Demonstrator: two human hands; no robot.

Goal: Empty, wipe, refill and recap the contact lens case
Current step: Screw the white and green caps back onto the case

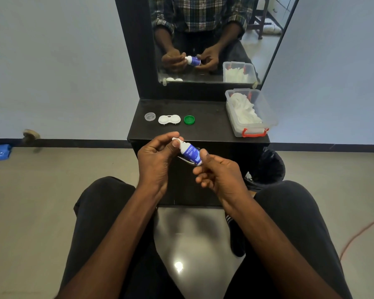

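The solution bottle [191,153], white with a blue label, is held in the air in front of the near edge of the black worktop [205,111], between both hands. It is tilted, with its white nozzle end pointing up and to the left and its base down and to the right.

The left hand [158,156] is raised with its palm side toward the camera and its fingers curled over the nozzle end. The thumb and forefinger pinch the small white cap [175,139] at the bottle's tip. Whether the cap is seated on or lifted off the nozzle cannot be told.

The right hand [218,171] grips the lower half of the bottle. Its thumb presses on the label near the base, and its fingers are curled beneath and behind the body. Both forearms extend forward from the lower edge of the view, above the person's knees.

The contact lens case [169,119], white and double-welled, lies uncapped on the worktop, toward the left and about midway between the near and back edges. A clear cap [150,116] lies just beside it on the left. A green cap [189,119] lies just beside it on the right. Neither cap touches the case.

A clear plastic box [266,113] with a red latch, holding white tissues [244,110], occupies the right edge of the worktop. A mirror [216,37] stands along the back edge.
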